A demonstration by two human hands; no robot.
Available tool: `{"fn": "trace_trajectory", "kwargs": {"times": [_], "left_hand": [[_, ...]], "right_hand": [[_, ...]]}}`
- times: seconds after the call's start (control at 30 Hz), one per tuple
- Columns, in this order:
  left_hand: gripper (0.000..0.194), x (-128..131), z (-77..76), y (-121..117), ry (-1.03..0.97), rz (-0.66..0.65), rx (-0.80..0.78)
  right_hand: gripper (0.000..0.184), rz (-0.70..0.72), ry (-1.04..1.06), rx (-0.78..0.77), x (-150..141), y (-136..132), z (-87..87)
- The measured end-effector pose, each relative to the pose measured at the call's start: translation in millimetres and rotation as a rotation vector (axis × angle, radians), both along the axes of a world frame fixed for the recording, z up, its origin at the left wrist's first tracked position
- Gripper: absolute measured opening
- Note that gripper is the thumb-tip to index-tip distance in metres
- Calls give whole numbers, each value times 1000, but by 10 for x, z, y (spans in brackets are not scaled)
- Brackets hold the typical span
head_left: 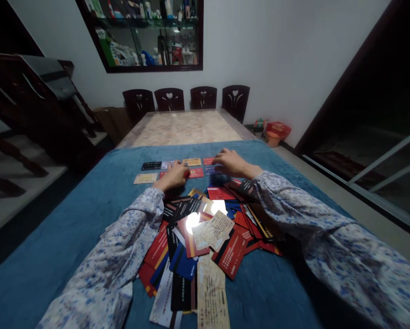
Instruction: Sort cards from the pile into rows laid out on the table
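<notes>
Laid-out cards (pixel 145 178) stand in two rows on the blue cloth (pixel 77 214), beyond a loose pile of overlapping cards (pixel 230 253). Left hand (pixel 173 175): over the middle of the rows, fingers bent; whether they pinch a card cannot be determined. Right hand (pixel 231 163): at the rows' right end, fingers curved downward; grip likewise cannot be determined.

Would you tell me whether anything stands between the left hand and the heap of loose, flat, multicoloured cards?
Nothing visible stands in the way; only a narrow strip of blue cloth separates the left hand from the heap of cards.
</notes>
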State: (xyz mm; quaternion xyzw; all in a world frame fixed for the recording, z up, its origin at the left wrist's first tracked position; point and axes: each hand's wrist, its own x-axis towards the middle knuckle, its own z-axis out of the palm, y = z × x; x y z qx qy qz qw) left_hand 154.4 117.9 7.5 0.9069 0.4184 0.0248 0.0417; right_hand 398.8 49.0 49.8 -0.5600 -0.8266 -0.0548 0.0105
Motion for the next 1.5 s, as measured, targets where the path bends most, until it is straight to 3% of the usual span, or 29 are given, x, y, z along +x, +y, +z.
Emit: {"fn": "trace_trajectory", "kwargs": {"times": [0.47,0.93,1.27,1.5], "left_hand": [[36,240,79,-221,-133,-118,85],[45,749,142,-670,-153,-355,78],[42,1131,64,-923,-80,-511,20],[46,1294,-89,-927,-29,-543,8]], "right_hand": [[24,-43,56,87,362,-420,-64],[32,-139,80,64,815,-765,-332],[38,-173,113,0,957,-937,-515],[43,-187,147,-73,962,-945,-565]]}}
